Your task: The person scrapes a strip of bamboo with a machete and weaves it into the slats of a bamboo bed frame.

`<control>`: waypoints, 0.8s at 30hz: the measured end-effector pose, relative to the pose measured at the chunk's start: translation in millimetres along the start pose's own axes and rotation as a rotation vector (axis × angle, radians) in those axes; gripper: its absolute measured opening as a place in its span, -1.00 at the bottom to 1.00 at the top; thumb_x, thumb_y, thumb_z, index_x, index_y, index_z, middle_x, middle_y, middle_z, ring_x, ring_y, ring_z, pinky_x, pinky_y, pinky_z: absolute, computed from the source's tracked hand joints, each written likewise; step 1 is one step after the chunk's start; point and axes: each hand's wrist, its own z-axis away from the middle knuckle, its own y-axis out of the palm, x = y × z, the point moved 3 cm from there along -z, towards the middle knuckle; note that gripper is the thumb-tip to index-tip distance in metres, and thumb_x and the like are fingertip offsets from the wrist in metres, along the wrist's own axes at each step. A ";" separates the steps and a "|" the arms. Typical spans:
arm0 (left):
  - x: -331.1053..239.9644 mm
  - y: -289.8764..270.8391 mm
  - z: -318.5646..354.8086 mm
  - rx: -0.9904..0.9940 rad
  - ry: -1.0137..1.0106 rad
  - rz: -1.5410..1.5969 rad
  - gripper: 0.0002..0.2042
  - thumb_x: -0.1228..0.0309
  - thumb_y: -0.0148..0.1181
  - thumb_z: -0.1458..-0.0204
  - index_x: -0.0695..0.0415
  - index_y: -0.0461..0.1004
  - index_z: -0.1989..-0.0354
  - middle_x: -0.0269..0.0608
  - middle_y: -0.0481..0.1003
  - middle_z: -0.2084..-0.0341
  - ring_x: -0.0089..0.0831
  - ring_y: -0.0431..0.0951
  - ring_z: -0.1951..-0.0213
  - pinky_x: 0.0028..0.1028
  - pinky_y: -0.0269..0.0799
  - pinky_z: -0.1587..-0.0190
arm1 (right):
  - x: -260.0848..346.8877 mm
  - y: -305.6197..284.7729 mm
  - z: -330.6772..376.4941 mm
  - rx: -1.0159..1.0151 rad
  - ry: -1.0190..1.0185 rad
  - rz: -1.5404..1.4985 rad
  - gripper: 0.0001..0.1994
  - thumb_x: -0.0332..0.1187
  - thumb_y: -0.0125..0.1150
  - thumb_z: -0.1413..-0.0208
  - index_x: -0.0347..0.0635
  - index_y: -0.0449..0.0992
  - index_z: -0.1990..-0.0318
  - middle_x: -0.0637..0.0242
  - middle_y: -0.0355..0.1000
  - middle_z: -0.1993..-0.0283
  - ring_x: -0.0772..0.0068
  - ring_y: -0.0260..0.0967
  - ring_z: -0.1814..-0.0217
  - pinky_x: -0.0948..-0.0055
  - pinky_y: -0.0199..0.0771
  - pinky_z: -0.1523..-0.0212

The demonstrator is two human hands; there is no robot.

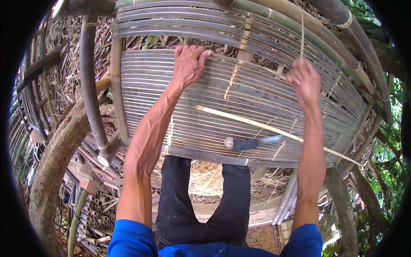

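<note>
A panel of narrow grey bamboo slats (150, 85), tied across with pale strips, spreads in front of me inside a bamboo frame. At the edge of a gap between its slats, my left hand (189, 64) is closed over the top slat, and its fingertips are partly hidden. To the right, my right hand (305, 79) is closed in a fist, slightly blurred, around a thin bamboo strip (302, 36) that stands up above it. Below the hands a knife (252, 142) with a dark-wrapped handle lies on the slats. Across its blade runs a long pale bamboo stick (244, 121).
Thick bamboo poles (90, 85) border the panel at the left and the far side. A curved tree trunk (60, 158) rises at the left, above stacked cut bamboo pieces (92, 216). Pale shavings (207, 177) cover the ground between my legs. Greenery grows at the right.
</note>
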 end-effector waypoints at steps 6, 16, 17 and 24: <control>12.9 4.3 0.0 0.066 -0.037 -0.122 -0.64 0.06 -0.05 -0.34 0.03 0.60 0.15 -0.19 0.51 0.31 -0.18 0.42 0.11 -0.04 0.03 -0.21 | 128.9 -180.5 134.0 -0.234 -0.121 0.163 -0.78 -0.27 0.07 -0.41 -0.21 0.50 0.01 0.58 0.20 0.46 0.78 0.11 0.49 0.70 0.20 0.47; -6.6 -5.3 -1.7 0.046 0.153 -0.030 -0.68 0.12 0.35 -0.09 0.16 0.57 0.26 -0.12 0.40 0.41 -0.10 0.37 0.22 -0.12 0.25 0.07 | -4.2 -128.6 87.8 -0.256 -0.170 1.169 -0.39 0.08 0.31 -0.16 -0.21 0.51 -0.18 0.01 0.44 -0.22 0.04 0.34 -0.32 0.08 0.27 -0.35; -12.7 11.8 -6.2 0.100 0.137 0.028 -0.68 0.13 0.35 -0.08 0.17 0.58 0.28 -0.11 0.40 0.41 -0.09 0.38 0.24 -0.12 0.27 0.10 | -16.5 -126.3 74.6 -0.195 -0.164 1.183 -0.37 0.12 0.30 -0.16 -0.20 0.51 -0.19 0.01 0.39 -0.29 0.01 0.28 -0.38 0.02 0.22 -0.38; -25.2 -20.6 -9.2 0.044 0.302 -0.111 -0.79 0.26 0.31 -0.11 0.16 0.62 0.24 -0.11 0.45 0.37 -0.10 0.41 0.23 -0.19 0.33 0.11 | -44.4 -104.5 20.9 -0.130 -0.239 1.175 -0.63 0.08 0.43 -0.05 -0.02 0.68 0.26 0.29 0.35 0.21 0.20 0.14 0.06 0.09 0.26 -0.12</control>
